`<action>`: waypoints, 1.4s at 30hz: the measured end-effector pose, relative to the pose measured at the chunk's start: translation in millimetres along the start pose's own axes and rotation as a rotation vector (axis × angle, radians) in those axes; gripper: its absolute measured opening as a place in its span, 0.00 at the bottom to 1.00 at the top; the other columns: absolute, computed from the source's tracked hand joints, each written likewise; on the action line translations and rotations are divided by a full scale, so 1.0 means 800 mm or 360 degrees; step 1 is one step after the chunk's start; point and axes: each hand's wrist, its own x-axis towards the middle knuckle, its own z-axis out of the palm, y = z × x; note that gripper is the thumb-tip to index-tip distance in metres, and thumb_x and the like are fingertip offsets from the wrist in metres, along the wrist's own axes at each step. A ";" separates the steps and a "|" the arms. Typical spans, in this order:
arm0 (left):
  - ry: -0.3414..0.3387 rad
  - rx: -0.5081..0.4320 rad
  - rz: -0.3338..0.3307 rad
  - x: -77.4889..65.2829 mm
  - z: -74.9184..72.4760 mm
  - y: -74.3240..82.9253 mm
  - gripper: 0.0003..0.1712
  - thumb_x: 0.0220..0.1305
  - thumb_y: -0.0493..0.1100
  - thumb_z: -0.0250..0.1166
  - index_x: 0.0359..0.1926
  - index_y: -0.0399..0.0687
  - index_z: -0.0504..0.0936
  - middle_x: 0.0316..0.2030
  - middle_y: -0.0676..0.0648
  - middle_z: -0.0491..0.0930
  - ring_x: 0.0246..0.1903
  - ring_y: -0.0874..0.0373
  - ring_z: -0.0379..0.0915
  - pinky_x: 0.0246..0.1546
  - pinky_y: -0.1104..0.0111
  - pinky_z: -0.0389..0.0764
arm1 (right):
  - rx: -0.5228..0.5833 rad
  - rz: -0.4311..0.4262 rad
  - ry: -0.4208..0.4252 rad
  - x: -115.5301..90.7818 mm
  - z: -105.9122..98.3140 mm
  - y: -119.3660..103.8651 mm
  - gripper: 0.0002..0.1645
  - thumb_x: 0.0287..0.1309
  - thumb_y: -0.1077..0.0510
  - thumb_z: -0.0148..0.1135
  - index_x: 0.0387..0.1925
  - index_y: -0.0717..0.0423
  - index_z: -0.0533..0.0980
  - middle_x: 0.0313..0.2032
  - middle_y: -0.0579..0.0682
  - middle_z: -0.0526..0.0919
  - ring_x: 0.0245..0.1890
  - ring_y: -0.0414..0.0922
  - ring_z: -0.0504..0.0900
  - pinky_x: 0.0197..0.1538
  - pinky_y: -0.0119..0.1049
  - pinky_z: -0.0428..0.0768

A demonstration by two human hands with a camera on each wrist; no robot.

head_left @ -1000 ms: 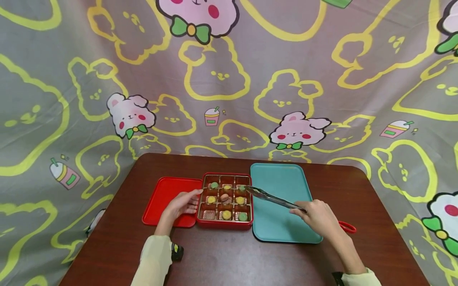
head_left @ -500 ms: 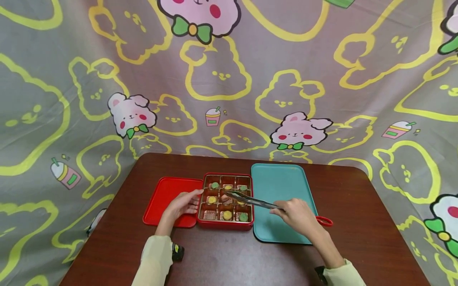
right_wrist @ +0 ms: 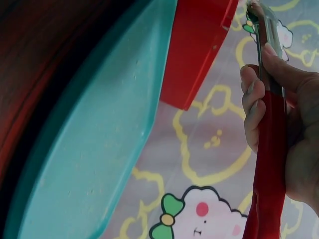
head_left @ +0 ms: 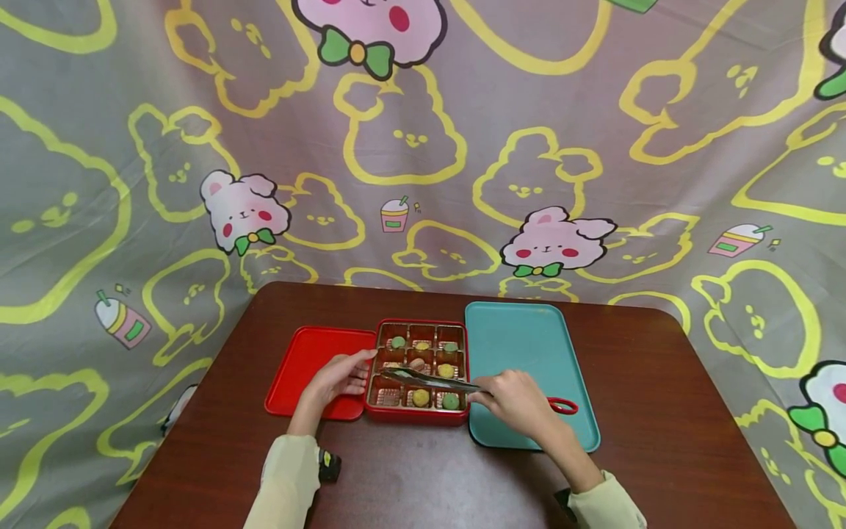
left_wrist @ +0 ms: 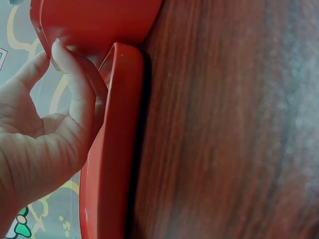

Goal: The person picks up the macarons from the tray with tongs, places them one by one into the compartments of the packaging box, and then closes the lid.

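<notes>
My right hand (head_left: pixel 515 400) grips a pair of tongs (head_left: pixel 429 380) with metal arms and a red handle. Their tips reach over the left side of a red nine-section box (head_left: pixel 416 416); whether they pinch anything cannot be told. Yellow and green macarons sit in most sections, and a brownish-pink macaron (head_left: pixel 416 364) in the middle one. The front-left section (head_left: pixel 387 397) shows only its patterned floor. At the box's left rim my left hand (head_left: pixel 338 378) holds on with thumb and bent fingers. In the left wrist view, thumb and forefinger meet at the box's edge (left_wrist: pixel 99 25).
A red lid (head_left: pixel 297 375) lies left of the box, under my left hand. Right of the box is a teal tray (head_left: pixel 522 338), with my right hand above it. A brown table (head_left: pixel 396 470) carries everything, and a patterned cloth (head_left: pixel 429 147) hangs behind.
The tongs and my right hand have moved left, from the box's right edge across to its left side. My left hand stays at the box.
</notes>
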 end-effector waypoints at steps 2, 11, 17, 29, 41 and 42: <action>0.0001 -0.0003 0.0000 0.000 0.000 0.000 0.25 0.69 0.58 0.66 0.37 0.38 0.77 0.28 0.47 0.77 0.24 0.58 0.74 0.28 0.70 0.84 | 0.0012 -0.0006 -0.0003 0.001 0.005 -0.002 0.13 0.59 0.53 0.75 0.23 0.48 0.79 0.14 0.35 0.71 0.16 0.30 0.65 0.20 0.28 0.65; 0.0002 -0.0005 -0.0009 0.001 0.000 -0.003 0.26 0.70 0.59 0.65 0.39 0.37 0.78 0.29 0.47 0.77 0.25 0.58 0.75 0.28 0.70 0.84 | 0.0044 0.0000 -0.0063 0.005 0.020 -0.008 0.22 0.60 0.53 0.74 0.17 0.45 0.70 0.13 0.35 0.64 0.15 0.30 0.61 0.19 0.28 0.61; 0.0010 0.0005 -0.0001 0.001 -0.001 -0.004 0.27 0.70 0.59 0.65 0.40 0.36 0.78 0.30 0.46 0.78 0.26 0.57 0.75 0.28 0.70 0.84 | 0.0054 0.0012 -0.0095 0.006 0.027 -0.009 0.21 0.61 0.54 0.73 0.19 0.45 0.71 0.13 0.35 0.64 0.14 0.31 0.61 0.19 0.28 0.61; 0.0009 -0.0007 0.0005 0.002 0.000 -0.002 0.25 0.70 0.58 0.64 0.39 0.37 0.77 0.27 0.47 0.76 0.24 0.58 0.74 0.27 0.70 0.83 | 0.0035 0.0115 -0.0004 0.000 0.012 0.004 0.11 0.58 0.51 0.76 0.29 0.52 0.82 0.16 0.36 0.72 0.16 0.31 0.64 0.20 0.29 0.66; 0.0004 -0.0016 0.0004 0.000 0.001 -0.002 0.25 0.69 0.59 0.66 0.37 0.38 0.79 0.29 0.47 0.79 0.25 0.58 0.76 0.28 0.70 0.84 | 0.0007 0.0373 0.0102 -0.038 -0.027 0.042 0.12 0.59 0.51 0.75 0.31 0.50 0.79 0.15 0.35 0.62 0.16 0.31 0.59 0.21 0.30 0.62; 0.0004 -0.0020 0.0001 0.000 0.001 -0.002 0.25 0.69 0.59 0.66 0.37 0.38 0.80 0.29 0.46 0.79 0.25 0.58 0.76 0.28 0.70 0.84 | 0.0004 0.0391 0.0113 -0.043 -0.031 0.046 0.12 0.59 0.51 0.75 0.30 0.50 0.79 0.15 0.35 0.61 0.16 0.32 0.59 0.21 0.31 0.62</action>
